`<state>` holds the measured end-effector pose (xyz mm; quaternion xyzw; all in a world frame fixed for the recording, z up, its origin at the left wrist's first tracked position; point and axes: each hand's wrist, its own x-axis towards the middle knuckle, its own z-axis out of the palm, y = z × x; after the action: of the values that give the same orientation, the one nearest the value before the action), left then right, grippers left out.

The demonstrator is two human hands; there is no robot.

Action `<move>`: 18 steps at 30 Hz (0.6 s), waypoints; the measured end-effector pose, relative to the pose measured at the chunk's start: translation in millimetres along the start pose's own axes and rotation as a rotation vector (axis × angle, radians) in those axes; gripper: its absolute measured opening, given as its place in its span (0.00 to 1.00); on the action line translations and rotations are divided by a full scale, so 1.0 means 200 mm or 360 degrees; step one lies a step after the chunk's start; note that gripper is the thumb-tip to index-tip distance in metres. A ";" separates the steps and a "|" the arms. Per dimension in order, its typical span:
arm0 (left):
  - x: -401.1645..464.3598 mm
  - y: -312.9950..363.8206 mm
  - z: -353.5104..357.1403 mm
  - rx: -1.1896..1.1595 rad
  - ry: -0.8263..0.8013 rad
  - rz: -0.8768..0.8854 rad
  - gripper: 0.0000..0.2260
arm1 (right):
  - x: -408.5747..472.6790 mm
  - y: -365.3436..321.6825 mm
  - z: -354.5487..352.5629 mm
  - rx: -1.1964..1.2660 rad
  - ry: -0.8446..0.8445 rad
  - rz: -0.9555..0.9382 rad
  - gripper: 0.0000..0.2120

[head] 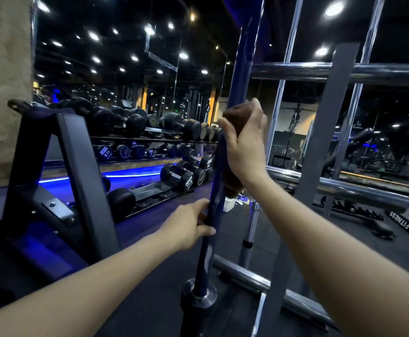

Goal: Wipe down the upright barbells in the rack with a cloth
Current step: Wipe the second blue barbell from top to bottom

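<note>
A dark blue barbell (243, 57) stands upright in the middle of the view, its collar (198, 294) low near the floor. My right hand (245, 144) grips a brown cloth (238, 115) wrapped round the bar at about mid height; the cloth's tail hangs below my wrist. Lower down, my left hand (189, 226) holds the bar's shaft with fingers curled round it. Two chrome barbells (287, 64) (366, 59) stand upright behind, to the right.
The grey rack frame (325, 132) with chrome cross rails (320, 70) fills the right side. A dumbbell rack (150, 135) runs along the mirrored wall at left. A dark angled stand (77, 171) is near my left. A short chrome post (251, 229) stands behind the bar.
</note>
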<state>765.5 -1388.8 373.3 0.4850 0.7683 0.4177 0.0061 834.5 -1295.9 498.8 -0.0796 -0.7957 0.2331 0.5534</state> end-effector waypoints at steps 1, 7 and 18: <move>-0.01 -0.02 0.01 0.0006 -0.0013 0.0003 0.18 | -0.07 0.04 0.02 0.0022 0.0005 -0.0002 0.35; 0.00 0.00 0.01 0.0183 0.0034 -0.0027 0.15 | -0.39 0.19 0.09 0.0124 -0.0200 0.0140 0.35; -0.01 0.01 0.00 0.0124 -0.0065 0.0043 0.13 | -0.20 0.11 0.01 0.0163 -0.0049 0.0045 0.33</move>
<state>768.8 -1390.7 374.2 0.5037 0.7771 0.3774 -0.0027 845.0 -1293.5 454.0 -0.0587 -0.7900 0.2824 0.5410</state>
